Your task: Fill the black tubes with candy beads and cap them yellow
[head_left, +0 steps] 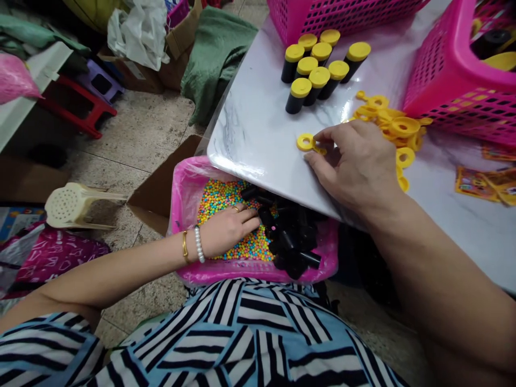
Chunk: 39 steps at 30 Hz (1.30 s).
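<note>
My left hand [231, 228] is down in a pink plastic-lined basin [177, 215], over many small coloured balls [217, 196]. Its fingers are together and curled downward, with the thumb and anything beneath them hidden. Beside its fingertips lies a black tube [266, 217], at the edge of a heap of black tubes [288, 240]. Above the white marbled table [250, 134], my right hand [355, 161] pinches a yellow ring-shaped cap [305, 142] between thumb and forefinger. Behind that hand is a pile of similar yellow caps [397, 126].
Several black tubes with yellow caps [318, 78] stand upright on the table. Two pink perforated baskets, one at the back [342, 19] and one at right [443, 80], sit beyond. Orange printed packets [484, 183] lie at right. A cream stool [72, 204] is on the floor.
</note>
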Each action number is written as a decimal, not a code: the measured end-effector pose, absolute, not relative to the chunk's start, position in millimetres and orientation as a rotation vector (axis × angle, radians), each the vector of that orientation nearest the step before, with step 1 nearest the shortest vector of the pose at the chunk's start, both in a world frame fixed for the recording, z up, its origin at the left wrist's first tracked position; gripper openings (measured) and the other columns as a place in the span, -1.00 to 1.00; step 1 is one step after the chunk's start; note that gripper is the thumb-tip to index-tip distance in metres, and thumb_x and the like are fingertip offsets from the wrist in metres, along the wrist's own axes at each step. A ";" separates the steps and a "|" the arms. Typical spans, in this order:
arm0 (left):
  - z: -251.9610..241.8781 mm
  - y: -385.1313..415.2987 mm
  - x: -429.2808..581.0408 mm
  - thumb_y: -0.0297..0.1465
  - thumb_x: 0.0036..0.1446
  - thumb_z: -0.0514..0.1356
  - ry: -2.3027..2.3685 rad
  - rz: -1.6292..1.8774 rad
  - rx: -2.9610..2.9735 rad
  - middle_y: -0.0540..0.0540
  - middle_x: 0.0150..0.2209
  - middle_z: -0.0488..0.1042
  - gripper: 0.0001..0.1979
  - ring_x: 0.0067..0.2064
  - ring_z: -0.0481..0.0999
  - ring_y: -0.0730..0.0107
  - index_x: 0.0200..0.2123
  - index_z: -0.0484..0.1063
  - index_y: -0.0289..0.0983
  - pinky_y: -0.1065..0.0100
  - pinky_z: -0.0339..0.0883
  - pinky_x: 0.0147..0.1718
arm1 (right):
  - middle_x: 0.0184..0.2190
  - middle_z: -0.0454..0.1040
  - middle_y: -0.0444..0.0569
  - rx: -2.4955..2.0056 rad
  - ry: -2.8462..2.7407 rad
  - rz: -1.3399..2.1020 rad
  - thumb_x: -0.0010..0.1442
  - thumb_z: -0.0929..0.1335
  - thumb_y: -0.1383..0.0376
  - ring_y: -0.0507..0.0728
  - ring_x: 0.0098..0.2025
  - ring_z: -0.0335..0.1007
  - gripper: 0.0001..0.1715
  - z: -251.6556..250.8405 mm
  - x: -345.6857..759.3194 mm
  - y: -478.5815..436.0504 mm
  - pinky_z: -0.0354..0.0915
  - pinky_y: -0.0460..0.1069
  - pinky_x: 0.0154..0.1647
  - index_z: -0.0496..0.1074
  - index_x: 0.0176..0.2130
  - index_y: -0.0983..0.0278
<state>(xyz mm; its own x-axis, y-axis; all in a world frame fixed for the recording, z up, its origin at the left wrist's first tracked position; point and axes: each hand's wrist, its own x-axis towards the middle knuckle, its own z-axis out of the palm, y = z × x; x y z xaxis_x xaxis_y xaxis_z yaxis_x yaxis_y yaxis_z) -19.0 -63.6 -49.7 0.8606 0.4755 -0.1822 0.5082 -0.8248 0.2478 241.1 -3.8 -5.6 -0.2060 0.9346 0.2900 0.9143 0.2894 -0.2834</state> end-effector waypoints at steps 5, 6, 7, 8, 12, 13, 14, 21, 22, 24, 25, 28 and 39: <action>-54.9 -65.5 -10.6 -0.46 0.35 -0.01 0.639 -0.345 2.871 -0.25 -0.19 0.48 -0.73 -0.15 0.38 0.15 -0.05 0.45 -0.36 0.18 0.28 -0.15 | -0.19 0.42 0.11 -1.623 -2.143 0.071 0.26 0.24 0.18 0.35 -0.06 0.31 -0.75 -6.4 243.2 -3.1 0.23 0.22 -0.09 0.43 -0.13 0.16; -55.1 -67.2 -9.2 -0.47 0.34 0.00 0.638 -0.353 2.876 -0.25 -0.20 0.48 -0.74 -0.15 0.39 0.15 -0.11 0.47 -0.38 0.19 0.28 -0.15 | -0.19 0.43 0.11 -1.632 -2.140 0.078 0.26 0.24 0.19 0.35 -0.06 0.32 -0.75 -5.6 242.9 -3.0 0.23 0.22 -0.09 0.44 -0.14 0.16; -55.5 -69.1 -8.0 -0.48 0.33 0.01 0.624 -0.353 2.869 -0.26 -0.21 0.48 -0.75 -0.16 0.39 0.15 -0.15 0.48 -0.39 0.19 0.27 -0.16 | -0.19 0.43 0.11 -1.640 -2.140 0.086 0.26 0.24 0.19 0.34 -0.05 0.32 -0.75 -4.8 242.4 -3.0 0.23 0.22 -0.09 0.44 -0.15 0.16; -56.2 -70.8 -7.1 -0.49 0.32 0.03 0.587 -0.349 2.844 -0.25 -0.23 0.49 -0.77 -0.17 0.40 0.16 -0.17 0.49 -0.39 0.20 0.27 -0.17 | -0.19 0.44 0.12 -1.649 -2.139 0.093 0.26 0.24 0.19 0.34 -0.05 0.32 -0.75 -4.0 242.0 -3.2 0.23 0.21 -0.08 0.45 -0.16 0.17; -59.8 -70.6 -7.5 -0.53 0.26 0.12 0.503 -0.220 2.577 -0.19 -0.21 0.54 -0.80 -0.18 0.48 0.25 -0.08 0.47 -0.36 0.28 0.33 -0.15 | -0.23 0.44 0.11 -1.673 -2.110 0.095 0.26 0.24 0.16 0.30 -0.11 0.34 -0.75 -3.6 241.6 -4.4 0.24 0.18 -0.09 0.45 -0.20 0.19; -60.0 -68.5 -8.7 -0.53 0.24 0.14 0.539 -0.160 2.495 -0.18 -0.18 0.55 -0.77 -0.16 0.50 0.28 -0.04 0.45 -0.34 0.31 0.34 -0.13 | -0.25 0.44 0.10 -1.676 -2.092 0.076 0.26 0.25 0.15 0.30 -0.11 0.33 -0.75 -4.3 242.0 -4.7 0.24 0.18 -0.09 0.45 -0.20 0.18; -59.8 -65.9 -10.4 -0.54 0.22 0.17 0.589 -0.102 2.423 -0.16 -0.16 0.55 -0.74 -0.13 0.51 0.30 -0.02 0.44 -0.33 0.32 0.36 -0.11 | -0.26 0.43 0.09 -1.674 -2.075 0.049 0.26 0.25 0.14 0.30 -0.11 0.33 -0.75 -5.2 242.4 -4.9 0.24 0.18 -0.09 0.45 -0.19 0.18; -50.0 -62.0 -19.7 -0.55 0.08 0.20 0.807 0.032 2.199 -0.10 -0.16 0.52 -0.65 -0.14 0.51 0.30 -0.02 0.40 -0.29 0.28 0.39 -0.09 | -0.18 0.41 0.16 -1.622 -2.158 -0.026 0.28 0.25 0.09 0.36 -0.06 0.28 -0.69 -9.0 241.7 -4.4 0.22 0.25 -0.03 0.45 -0.19 0.21; -48.4 -63.4 -19.6 -0.54 0.05 0.20 0.878 0.067 2.211 -0.12 -0.16 0.50 -0.65 -0.14 0.49 0.27 -0.05 0.41 -0.29 0.25 0.39 -0.09 | -0.19 0.42 0.16 -1.633 -2.165 -0.031 0.28 0.24 0.10 0.36 -0.06 0.29 -0.69 -8.8 240.8 -3.9 0.22 0.24 -0.03 0.45 -0.20 0.23; -46.1 -65.7 -18.5 -0.48 0.02 0.20 1.042 0.133 2.255 -0.18 -0.16 0.45 -0.70 -0.13 0.45 0.19 -0.12 0.40 -0.33 0.18 0.39 -0.11 | -0.18 0.42 0.17 -1.643 -2.167 -0.040 0.27 0.25 0.11 0.36 -0.05 0.29 -0.69 -8.3 238.7 -2.7 0.22 0.24 -0.01 0.44 -0.16 0.25; -45.7 -66.3 -17.7 -0.44 0.02 0.20 1.097 0.165 2.266 -0.20 -0.17 0.44 -0.72 -0.14 0.43 0.17 -0.14 0.39 -0.34 0.16 0.39 -0.12 | -0.16 0.42 0.18 -1.630 -2.169 -0.045 0.26 0.25 0.11 0.36 -0.03 0.28 -0.67 -8.2 237.5 -1.8 0.22 0.23 0.00 0.43 -0.12 0.25; -48.3 -66.4 -15.9 -0.44 0.06 0.15 1.046 0.241 2.207 -0.16 -0.19 0.45 -0.67 -0.18 0.45 0.24 -0.06 0.33 -0.32 0.19 0.40 -0.13 | -0.08 0.43 0.15 -1.536 -2.249 -0.028 0.26 0.26 0.10 0.33 0.01 0.28 -0.64 -9.0 234.5 0.9 0.21 0.20 0.05 0.40 -0.04 0.23; -46.5 -69.0 -26.8 -0.33 0.32 0.08 0.981 -0.047 2.671 -0.31 -0.09 0.36 -0.67 -0.10 0.33 0.09 0.04 0.41 -0.39 0.11 0.32 -0.11 | -0.13 0.46 0.12 -1.550 -2.240 0.031 0.28 0.24 0.12 0.35 -0.03 0.32 -0.67 -7.0 240.8 -1.6 0.24 0.22 -0.02 0.45 -0.08 0.17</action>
